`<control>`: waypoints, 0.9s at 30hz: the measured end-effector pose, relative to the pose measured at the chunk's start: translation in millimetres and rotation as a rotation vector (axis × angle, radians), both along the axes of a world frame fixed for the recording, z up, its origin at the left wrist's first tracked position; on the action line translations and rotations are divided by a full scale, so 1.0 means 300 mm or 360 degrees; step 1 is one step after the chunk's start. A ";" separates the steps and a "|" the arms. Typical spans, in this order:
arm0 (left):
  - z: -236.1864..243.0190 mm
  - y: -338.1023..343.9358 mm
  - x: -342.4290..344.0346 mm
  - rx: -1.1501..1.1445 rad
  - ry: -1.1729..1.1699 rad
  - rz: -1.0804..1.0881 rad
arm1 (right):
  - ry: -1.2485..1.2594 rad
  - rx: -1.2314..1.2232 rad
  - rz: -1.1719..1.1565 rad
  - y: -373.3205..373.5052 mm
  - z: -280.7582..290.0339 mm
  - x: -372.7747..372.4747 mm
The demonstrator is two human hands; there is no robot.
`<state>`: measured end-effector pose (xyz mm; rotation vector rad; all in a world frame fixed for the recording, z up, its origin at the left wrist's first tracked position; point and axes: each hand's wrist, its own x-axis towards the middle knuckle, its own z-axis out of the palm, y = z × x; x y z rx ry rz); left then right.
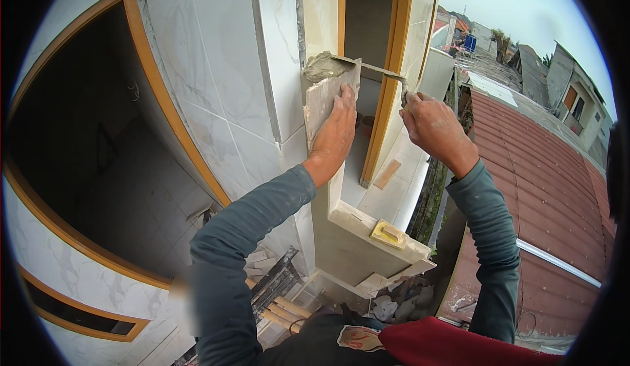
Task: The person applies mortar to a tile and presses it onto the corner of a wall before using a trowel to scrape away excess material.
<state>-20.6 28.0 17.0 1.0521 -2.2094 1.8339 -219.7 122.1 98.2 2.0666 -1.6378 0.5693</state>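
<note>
- red fabric [453,343] and a dark top with a pale printed patch [361,338] fill the lower edge of the head view, closest to the camera.
- both forearms, in dark grey-green ribbed sleeves [492,235], reach up from there.
- right hand [436,126]: fingers curled tightly round the handle end of a mortar-smeared metal trowel [384,72], whose thin neck runs leftward to the blade.
- left hand [336,130]: fingers extended along a pale, dusty rectangular tile [318,107]; its thumb is hidden, so i cannot tell whether it grips the tile or only presses on it.
- the tile stands upright at the wall corner, between the left hand and the white, grey-veined marble-look wall [223,71]; wet grey mortar [321,69] lies at its top, by the trowel blade.
- below the hands, a yellow rectangular float with a raised handle [389,233] rests on the top of a low plastered wall [357,261].
- a light brown flat wooden offcut [388,174] lies on the pale tiled floor [401,189] beyond, beside an orange-brown wooden door frame [387,77].
- at left, a larger orange-brown frame [161,107] surrounds a dark opening.
- at right, a dull red ribbed roof [538,162] slopes away; a blue tank [470,43] stands far behind it.
</note>
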 end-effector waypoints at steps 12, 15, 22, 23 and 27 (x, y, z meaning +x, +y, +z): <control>0.004 -0.001 0.004 -0.0033 -0.0043 0.0013 | -0.0228 -0.0012 0.0196 0.130 0.018 -0.004; 0.012 0.005 -0.004 -0.0011 -0.0041 0.0001 | -0.0139 -0.0037 -0.0016 0.058 0.021 -0.048; 0.009 0.003 0.008 -0.0032 -0.0020 0.0018 | 0.0040 -0.0040 -0.0118 -0.007 0.046 0.030; 0.006 0.002 0.006 -0.0028 -0.0017 0.0018 | 0.0067 0.0026 -0.0166 -0.014 0.037 0.040; -0.001 -0.005 -0.001 -0.0035 -0.0017 -0.0007 | 0.0137 0.0067 -0.0134 0.015 0.005 0.058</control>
